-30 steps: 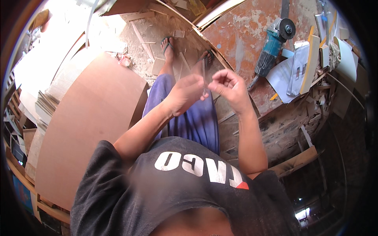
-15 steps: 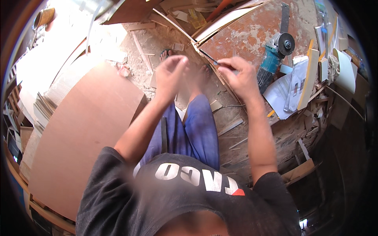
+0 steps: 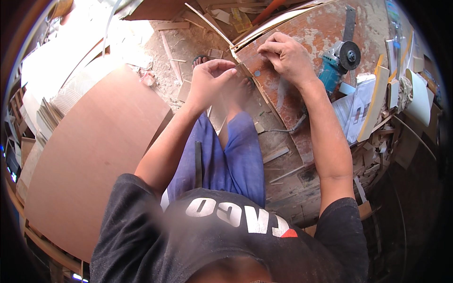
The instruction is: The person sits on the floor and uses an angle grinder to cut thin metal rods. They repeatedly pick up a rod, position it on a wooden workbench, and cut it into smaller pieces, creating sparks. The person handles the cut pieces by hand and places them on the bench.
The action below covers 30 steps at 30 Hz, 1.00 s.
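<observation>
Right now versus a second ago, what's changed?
Right hand moved forward and right, over the red-brown board; left hand forward. The thin dark stick the right hand held half a second ago no longer shows; release unclear. Grinder and brown panel stayed put.

the right hand [image 3: 285, 56] hangs over the tabletop [image 3: 325, 21], with the angle grinder [image 3: 330, 70] lying on that surface just to the hand's right and papers [image 3: 356, 106] farther right, nearer the person [image 3: 226, 236]. the left hand [image 3: 210, 85] is above the floor [image 3: 188, 45], with wood scraps [image 3: 169, 52] ahead and left of it and the large board [image 3: 104, 155] to its left.
</observation>
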Each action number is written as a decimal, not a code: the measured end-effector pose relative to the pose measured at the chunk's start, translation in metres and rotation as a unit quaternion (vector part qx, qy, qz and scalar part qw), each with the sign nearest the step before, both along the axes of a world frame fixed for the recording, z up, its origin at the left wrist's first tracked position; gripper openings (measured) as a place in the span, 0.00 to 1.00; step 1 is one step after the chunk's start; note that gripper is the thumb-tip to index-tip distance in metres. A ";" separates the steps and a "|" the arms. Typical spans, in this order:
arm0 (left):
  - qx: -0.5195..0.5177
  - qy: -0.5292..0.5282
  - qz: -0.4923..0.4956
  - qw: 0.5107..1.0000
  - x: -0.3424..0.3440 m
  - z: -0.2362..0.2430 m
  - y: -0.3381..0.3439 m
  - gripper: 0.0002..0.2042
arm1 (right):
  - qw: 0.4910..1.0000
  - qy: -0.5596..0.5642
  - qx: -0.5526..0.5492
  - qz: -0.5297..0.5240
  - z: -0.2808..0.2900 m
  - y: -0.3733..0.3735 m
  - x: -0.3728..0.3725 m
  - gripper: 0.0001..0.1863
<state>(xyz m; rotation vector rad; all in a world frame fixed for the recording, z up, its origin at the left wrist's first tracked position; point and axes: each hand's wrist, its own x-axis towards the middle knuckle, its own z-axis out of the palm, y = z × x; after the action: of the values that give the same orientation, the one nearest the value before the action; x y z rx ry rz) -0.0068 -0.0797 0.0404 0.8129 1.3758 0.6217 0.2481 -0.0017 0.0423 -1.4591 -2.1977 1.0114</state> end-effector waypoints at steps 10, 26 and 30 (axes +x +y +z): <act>0.090 0.116 -0.011 0.989 0.012 -0.003 -0.011 0.08 | 0.999 -0.028 0.021 0.021 -0.006 0.003 -0.002 0.07; 0.134 0.161 -0.025 0.978 0.016 -0.007 -0.010 0.07 | 0.999 0.004 0.051 0.000 -0.012 0.000 -0.003 0.07; 0.149 0.166 -0.013 0.975 0.017 -0.007 -0.010 0.07 | 0.998 0.010 0.059 -0.016 -0.011 -0.002 -0.005 0.07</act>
<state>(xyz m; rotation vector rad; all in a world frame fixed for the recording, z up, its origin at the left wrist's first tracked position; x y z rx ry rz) 0.0101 -0.0893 0.0334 1.2173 1.5914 0.7053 0.2430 -0.0034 0.0315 -1.4201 -2.1732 0.8673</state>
